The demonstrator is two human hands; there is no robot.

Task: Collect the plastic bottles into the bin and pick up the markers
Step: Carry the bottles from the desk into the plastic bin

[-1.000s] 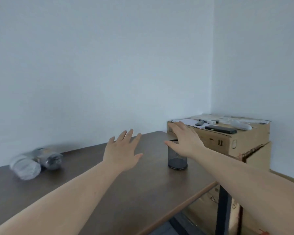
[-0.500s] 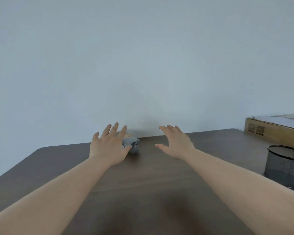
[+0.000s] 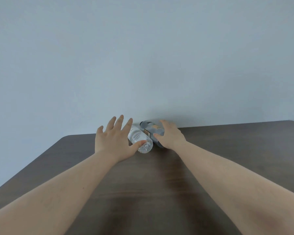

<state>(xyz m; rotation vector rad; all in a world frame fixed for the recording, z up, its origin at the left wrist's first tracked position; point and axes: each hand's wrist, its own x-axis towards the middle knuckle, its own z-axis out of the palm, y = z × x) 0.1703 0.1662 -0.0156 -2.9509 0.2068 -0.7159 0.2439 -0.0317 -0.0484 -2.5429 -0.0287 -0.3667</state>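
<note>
Lying on their sides at the far edge of the dark wooden table [image 3: 143, 192], close to the pale wall [image 3: 143, 56], two plastic bottles are resting side by side and touching each other. The clear bottle [image 3: 140, 140] is pointing its ribbed base toward the camera, and the grey-labelled bottle [image 3: 150, 128] is sitting just to its right, with a tan patch showing on its wrap.

Both bare forearms are reaching forward across the table. The left hand [image 3: 112, 141] is spreading its fingers straight and apart over the left flank of the clear bottle, with the thumb touching the bottle near its base; the fingers are not curling round it. The right hand [image 3: 170, 137] is lying over the grey-labelled bottle, its thumb pressing on the near side of the label and its fingers bending down over the top and far side, so it is taking hold of that bottle. How firmly the fingertips are closing behind the bottle is hidden by the hand itself.
</note>
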